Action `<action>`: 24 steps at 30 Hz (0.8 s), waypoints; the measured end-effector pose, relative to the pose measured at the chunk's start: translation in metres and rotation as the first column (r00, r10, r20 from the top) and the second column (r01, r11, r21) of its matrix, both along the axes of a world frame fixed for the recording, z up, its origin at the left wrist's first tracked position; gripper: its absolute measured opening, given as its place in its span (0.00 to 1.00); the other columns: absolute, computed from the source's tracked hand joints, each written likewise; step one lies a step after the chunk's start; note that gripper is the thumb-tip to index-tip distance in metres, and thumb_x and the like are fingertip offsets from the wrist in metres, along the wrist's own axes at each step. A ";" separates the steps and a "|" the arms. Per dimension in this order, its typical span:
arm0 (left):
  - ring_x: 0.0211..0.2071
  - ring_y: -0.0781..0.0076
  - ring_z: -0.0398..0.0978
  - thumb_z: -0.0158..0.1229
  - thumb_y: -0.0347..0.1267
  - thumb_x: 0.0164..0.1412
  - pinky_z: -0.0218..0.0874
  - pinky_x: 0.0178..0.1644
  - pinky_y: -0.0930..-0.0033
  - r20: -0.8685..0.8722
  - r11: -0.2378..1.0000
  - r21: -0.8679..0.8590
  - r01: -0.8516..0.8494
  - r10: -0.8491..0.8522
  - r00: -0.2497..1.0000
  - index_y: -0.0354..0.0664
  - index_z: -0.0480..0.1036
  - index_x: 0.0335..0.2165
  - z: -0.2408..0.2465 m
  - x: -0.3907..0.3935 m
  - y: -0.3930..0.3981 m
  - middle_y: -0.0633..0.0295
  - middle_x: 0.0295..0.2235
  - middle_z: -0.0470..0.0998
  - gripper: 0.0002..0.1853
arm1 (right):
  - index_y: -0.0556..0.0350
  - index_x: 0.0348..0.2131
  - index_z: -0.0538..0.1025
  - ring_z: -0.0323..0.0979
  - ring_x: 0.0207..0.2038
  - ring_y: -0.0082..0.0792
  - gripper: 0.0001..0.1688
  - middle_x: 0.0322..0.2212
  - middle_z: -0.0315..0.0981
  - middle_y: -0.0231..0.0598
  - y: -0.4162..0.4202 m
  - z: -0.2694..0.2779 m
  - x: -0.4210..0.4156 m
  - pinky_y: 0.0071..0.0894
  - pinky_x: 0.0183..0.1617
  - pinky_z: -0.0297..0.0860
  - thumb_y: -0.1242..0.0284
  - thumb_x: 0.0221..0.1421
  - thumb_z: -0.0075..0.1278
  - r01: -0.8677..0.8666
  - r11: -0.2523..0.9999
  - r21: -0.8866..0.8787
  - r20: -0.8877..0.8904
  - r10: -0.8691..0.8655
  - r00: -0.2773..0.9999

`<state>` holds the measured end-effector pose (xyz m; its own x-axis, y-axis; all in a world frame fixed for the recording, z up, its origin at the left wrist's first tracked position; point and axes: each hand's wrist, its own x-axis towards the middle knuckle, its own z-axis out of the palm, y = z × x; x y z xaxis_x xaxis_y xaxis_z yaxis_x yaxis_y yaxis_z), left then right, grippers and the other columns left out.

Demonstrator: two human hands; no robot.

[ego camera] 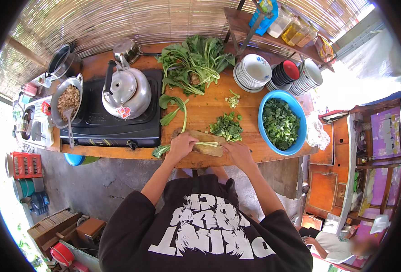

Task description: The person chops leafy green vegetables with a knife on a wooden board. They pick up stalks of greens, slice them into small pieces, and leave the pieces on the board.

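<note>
My left hand (182,145) grips long pale stems of leafy greens (205,143) against a small wooden chopping board (209,135). Leaves hang past that hand at the table edge, and another stem (184,119) runs up from it. At the board's right end, my right hand (236,152) has its fingertips at the stem ends. Whether it holds a knife is hidden; a tiny dark tip shows beside it. Chopped greens (227,127) lie in a pile just beyond the board, with a smaller heap of pale cut pieces (233,99) farther back.
A blue basin (300,137) of chopped greens stands right, before stacked bowls (254,69). Uncut greens (197,64) lie at the back. Left are a gas stove (119,131) with a kettle (129,93) and a pan of browned food (55,112). Another person (329,246) is lower right.
</note>
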<state>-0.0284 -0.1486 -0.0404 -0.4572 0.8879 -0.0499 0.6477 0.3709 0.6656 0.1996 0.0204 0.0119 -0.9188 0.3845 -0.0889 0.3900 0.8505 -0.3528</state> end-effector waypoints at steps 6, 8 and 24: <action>0.33 0.52 0.78 0.62 0.30 0.55 0.70 0.35 0.53 -0.044 0.992 0.126 -0.013 0.018 0.999 0.54 0.85 0.33 -0.010 0.005 -0.006 0.58 0.29 0.75 0.09 | 0.43 0.45 0.79 0.76 0.40 0.40 0.14 0.32 0.77 0.34 0.009 -0.015 -0.011 0.43 0.41 0.71 0.64 0.63 0.49 -0.091 0.992 0.085 0.074 0.085 0.994; 0.32 0.52 0.78 0.62 0.29 0.54 0.70 0.35 0.53 -0.041 0.992 0.128 -0.015 0.021 0.999 0.54 0.85 0.33 -0.012 0.006 -0.005 0.58 0.29 0.75 0.09 | 0.44 0.45 0.79 0.76 0.40 0.40 0.14 0.32 0.77 0.34 0.011 -0.013 -0.012 0.43 0.41 0.71 0.64 0.63 0.49 -0.111 0.990 0.088 0.092 0.102 0.990; 0.35 0.58 0.77 0.63 0.30 0.57 0.70 0.36 0.56 -0.077 0.993 0.103 -0.053 0.061 0.995 0.54 0.85 0.35 -0.001 0.014 -0.006 0.62 0.29 0.75 0.09 | 0.44 0.41 0.78 0.76 0.39 0.44 0.10 0.30 0.75 0.35 0.022 -0.034 -0.007 0.46 0.37 0.71 0.66 0.63 0.49 -0.135 0.991 0.016 0.031 0.135 0.990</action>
<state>-0.0146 -0.1548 -0.0414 -0.5059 0.8592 0.0768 0.6800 0.3424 0.6484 0.1928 0.0426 -0.0219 -0.9596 0.2587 -0.1110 0.2811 0.9024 -0.3267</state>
